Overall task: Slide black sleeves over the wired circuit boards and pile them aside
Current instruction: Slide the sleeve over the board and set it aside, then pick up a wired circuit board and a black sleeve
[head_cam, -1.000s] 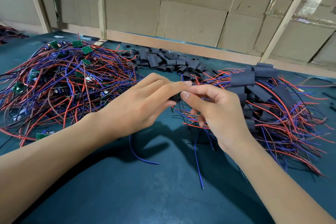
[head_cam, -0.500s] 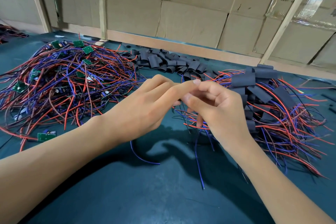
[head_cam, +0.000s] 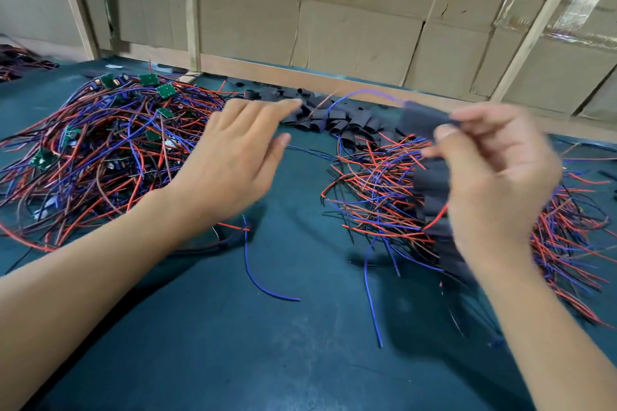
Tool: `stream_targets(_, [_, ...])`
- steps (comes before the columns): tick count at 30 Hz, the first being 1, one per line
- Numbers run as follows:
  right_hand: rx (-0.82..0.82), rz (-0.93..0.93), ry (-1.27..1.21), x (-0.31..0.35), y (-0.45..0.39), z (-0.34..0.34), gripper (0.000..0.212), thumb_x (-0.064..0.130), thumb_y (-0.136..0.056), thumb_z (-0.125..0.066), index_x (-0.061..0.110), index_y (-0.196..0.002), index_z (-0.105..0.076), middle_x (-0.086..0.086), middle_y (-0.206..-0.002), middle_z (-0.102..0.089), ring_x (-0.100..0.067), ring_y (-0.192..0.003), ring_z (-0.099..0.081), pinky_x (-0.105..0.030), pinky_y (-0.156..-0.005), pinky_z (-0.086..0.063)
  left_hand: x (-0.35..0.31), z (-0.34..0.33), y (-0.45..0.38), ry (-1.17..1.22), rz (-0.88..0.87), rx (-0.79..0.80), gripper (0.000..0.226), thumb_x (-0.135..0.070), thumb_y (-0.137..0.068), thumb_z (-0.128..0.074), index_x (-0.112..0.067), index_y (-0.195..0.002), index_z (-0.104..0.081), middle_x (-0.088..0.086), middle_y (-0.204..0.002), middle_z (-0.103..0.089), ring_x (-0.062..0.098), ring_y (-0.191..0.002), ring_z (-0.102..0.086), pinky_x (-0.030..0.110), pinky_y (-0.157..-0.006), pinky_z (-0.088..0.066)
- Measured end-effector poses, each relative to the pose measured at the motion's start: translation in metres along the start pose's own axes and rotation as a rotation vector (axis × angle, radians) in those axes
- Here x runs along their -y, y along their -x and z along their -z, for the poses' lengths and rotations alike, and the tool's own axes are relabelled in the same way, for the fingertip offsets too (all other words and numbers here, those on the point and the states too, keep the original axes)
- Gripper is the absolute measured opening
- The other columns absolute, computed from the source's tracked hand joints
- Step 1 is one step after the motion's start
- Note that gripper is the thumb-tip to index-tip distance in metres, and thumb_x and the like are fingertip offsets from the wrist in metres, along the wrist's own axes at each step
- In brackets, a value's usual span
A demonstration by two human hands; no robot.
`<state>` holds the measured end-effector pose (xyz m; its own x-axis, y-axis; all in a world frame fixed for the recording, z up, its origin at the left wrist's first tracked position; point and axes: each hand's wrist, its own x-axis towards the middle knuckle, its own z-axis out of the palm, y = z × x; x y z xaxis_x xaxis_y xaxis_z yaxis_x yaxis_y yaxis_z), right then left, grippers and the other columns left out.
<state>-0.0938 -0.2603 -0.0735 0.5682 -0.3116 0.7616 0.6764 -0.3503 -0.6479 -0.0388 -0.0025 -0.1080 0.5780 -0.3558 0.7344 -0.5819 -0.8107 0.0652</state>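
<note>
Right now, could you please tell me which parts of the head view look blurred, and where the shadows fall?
In the head view, the right hand and the black sleeve it pinches are smeared by motion blur; the left hand is slightly soft at the fingertips; both wire piles stay fairly sharp; dark shadows of the arms lie on the green table below them.

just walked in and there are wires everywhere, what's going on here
A person is fitting black sleeves over small wired circuit boards at a green table. The right hand pinches a sleeved board with a purple wire trailing from it, held above the pile of finished ones on the right. The left hand is open and empty, between the pile of bare green boards and the loose sleeves at the back.
</note>
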Motion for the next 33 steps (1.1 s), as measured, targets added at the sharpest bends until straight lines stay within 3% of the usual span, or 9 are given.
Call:
stream_targets(3, [-0.132, 0.036, 0.169, -0.009, -0.019, 0.025, 0.028, 0.015, -0.085, -0.060, 0.041, -0.089, -0.064, 0.013, -0.075, -0.064, -0.042, -0.066, -0.063, -0.059, -0.060, -0.047, 0.021, -0.004, 0.003, -0.310, 0.316, 0.374, 0.056, -0.044, -0.102, -0.043, -0.017, -0.151, -0.036, 0.010, -0.142, -0.049, 0.037, -0.129, -0.038, 0.053, -0.102, -0.036])
stream_targets(6, [-0.119, -0.079, 0.271, -0.018, -0.032, 0.044, 0.027, 0.024, -0.081, -0.055, 0.050, -0.082, -0.064, 0.015, -0.073, -0.062, -0.020, -0.052, -0.062, -0.049, -0.050, -0.044, 0.031, -0.010, 0.007, -0.553, 0.342, 0.628, 0.059, -0.057, -0.102, -0.033, -0.018, -0.144, -0.043, 0.008, -0.140, -0.050, 0.035, -0.128, -0.039, 0.046, -0.103, -0.033])
stream_targets(8, [-0.065, -0.134, 0.329, -0.022, -0.039, 0.054, 0.024, 0.027, -0.079, -0.054, 0.048, -0.082, -0.065, 0.013, -0.068, -0.059, -0.014, -0.042, -0.051, -0.035, -0.045, -0.035, 0.032, -0.011, 0.004, -0.518, 0.328, 0.588, 0.051, -0.054, -0.102, -0.037, -0.020, -0.137, -0.052, 0.005, -0.134, -0.054, 0.034, -0.124, -0.043, 0.046, -0.101, -0.034])
stream_targets(10, [-0.020, -0.157, 0.427, -0.025, -0.043, 0.062, 0.022, 0.029, -0.077, -0.055, 0.044, -0.084, -0.070, 0.014, -0.066, -0.059, -0.018, -0.045, -0.045, -0.036, -0.049, -0.033, 0.030, -0.011, 0.001, -0.466, 0.317, 0.550, 0.042, -0.048, -0.102, -0.043, -0.021, -0.132, -0.055, 0.003, -0.129, -0.057, 0.032, -0.122, -0.046, 0.046, -0.100, -0.035])
stream_targets(14, [0.123, -0.276, 0.705, -0.030, -0.043, 0.066, 0.021, 0.042, -0.074, -0.055, 0.044, -0.087, -0.072, 0.017, -0.078, -0.069, -0.005, -0.073, -0.061, -0.042, -0.077, -0.052, 0.028, -0.010, 0.002, -0.388, 0.292, 0.520, 0.031, -0.041, -0.103, -0.047, -0.025, -0.128, -0.058, -0.001, -0.126, -0.059, 0.029, -0.121, -0.048, 0.045, -0.100, -0.035])
stream_targets(18, [0.120, -0.197, 0.852, -0.027, -0.037, 0.056, 0.021, 0.036, -0.077, -0.055, 0.026, -0.085, -0.072, -0.003, -0.087, -0.069, -0.029, -0.086, -0.064, -0.046, -0.085, -0.054, 0.024, -0.005, 0.002, -0.296, 0.256, 0.396, 0.021, -0.035, -0.101, -0.052, -0.027, -0.117, -0.062, -0.004, -0.119, -0.062, 0.027, -0.116, -0.049, 0.044, -0.098, -0.035])
stream_targets(23, [0.128, 0.074, 0.759, -0.012, -0.019, 0.027, 0.025, 0.017, -0.077, -0.057, 0.019, -0.093, -0.076, -0.009, -0.101, -0.063, -0.035, -0.099, -0.062, -0.051, -0.094, -0.049, 0.008, -0.004, 0.003, -0.219, 0.102, 0.217, 0.016, -0.031, -0.097, -0.061, -0.022, -0.108, -0.069, -0.001, -0.109, -0.065, 0.031, -0.107, -0.054, 0.046, -0.089, -0.038])
stream_targets(27, [0.413, 0.220, 0.493, -0.004, 0.007, -0.001, 0.020, 0.004, -0.079, -0.062, 0.014, -0.088, -0.076, -0.001, -0.090, -0.066, -0.014, -0.081, -0.064, -0.031, -0.081, -0.051, -0.002, -0.001, 0.002, -0.165, -0.080, 0.068, 0.012, -0.028, -0.096, -0.066, -0.019, -0.102, -0.073, 0.002, -0.101, -0.065, 0.033, -0.094, -0.058, 0.045, -0.079, -0.041])
stream_targets(33, [0.711, 0.143, 0.503, -0.016, 0.037, -0.029, 0.016, 0.028, -0.090, -0.069, 0.020, -0.103, -0.074, 0.012, -0.091, -0.066, -0.007, -0.086, -0.059, -0.036, -0.086, -0.051, -0.027, 0.000, 0.002, -0.085, -0.258, -0.075, 0.022, -0.030, -0.105, -0.055, -0.017, -0.100, -0.071, 0.000, -0.096, -0.067, 0.030, -0.084, -0.058, 0.042, -0.074, -0.042])
